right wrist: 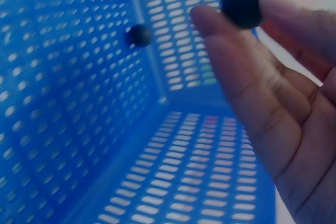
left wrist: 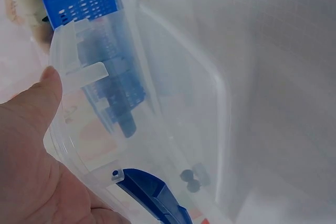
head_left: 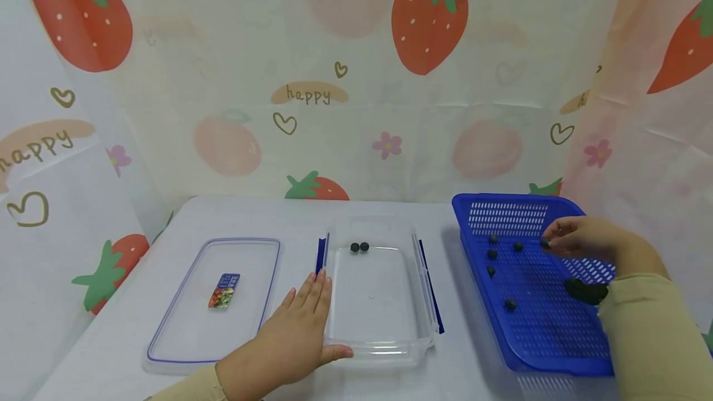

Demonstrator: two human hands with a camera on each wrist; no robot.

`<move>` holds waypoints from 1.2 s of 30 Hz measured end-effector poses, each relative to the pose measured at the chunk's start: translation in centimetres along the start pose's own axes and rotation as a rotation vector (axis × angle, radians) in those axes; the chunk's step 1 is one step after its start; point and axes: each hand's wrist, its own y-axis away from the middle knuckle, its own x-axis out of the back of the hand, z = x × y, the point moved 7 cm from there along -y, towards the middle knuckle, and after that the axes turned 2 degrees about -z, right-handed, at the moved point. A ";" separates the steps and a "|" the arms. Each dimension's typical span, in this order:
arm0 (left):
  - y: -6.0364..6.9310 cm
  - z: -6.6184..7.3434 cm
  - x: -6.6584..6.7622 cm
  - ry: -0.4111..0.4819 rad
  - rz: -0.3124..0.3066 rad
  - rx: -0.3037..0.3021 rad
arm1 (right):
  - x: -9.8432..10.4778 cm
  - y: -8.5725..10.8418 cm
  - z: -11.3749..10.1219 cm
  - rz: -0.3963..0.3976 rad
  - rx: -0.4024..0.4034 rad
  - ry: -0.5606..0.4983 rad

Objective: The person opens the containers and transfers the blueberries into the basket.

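Note:
My right hand [head_left: 582, 241] pinches a small dark ball [right wrist: 242, 4] between thumb and fingertips, above the far right part of a blue plastic basket [head_left: 518, 361]. Several similar dark balls [head_left: 510, 305] lie on the basket's floor. A longer dark green thing [head_left: 585, 291] is there too, partly covered by my right sleeve. My left hand [head_left: 295, 330] rests with straight fingers along the left side of a clear plastic box [head_left: 370, 302], thumb at its front rim. Two dark balls [head_left: 359, 247] sit side by side at the box's far end.
Left of the box lies a clear lid [head_left: 184, 333] with a blue seal and a colourful label [head_left: 224, 291]. Blue side latches [left wrist: 152, 192] hang from the box. Behind the white table [head_left: 301, 221] stands a strawberry-printed curtain [head_left: 356, 141].

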 end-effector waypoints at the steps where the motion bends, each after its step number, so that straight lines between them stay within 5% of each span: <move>1: 0.0 0.0 0.0 0.000 0.002 0.001 | 0.0 0.0 0.4 -0.006 -0.016 0.006; 8: 0.0 -0.1 0.0 -0.007 0.008 0.003 | -0.4 -0.2 2.0 -0.036 -0.065 0.012; 19: 0.2 -0.1 0.0 -0.006 0.000 0.004 | -0.6 -0.2 3.0 0.025 -0.151 0.040; 36: 0.0 0.0 0.0 -0.016 0.022 -0.011 | 0.7 0.3 -2.2 0.055 0.026 -0.019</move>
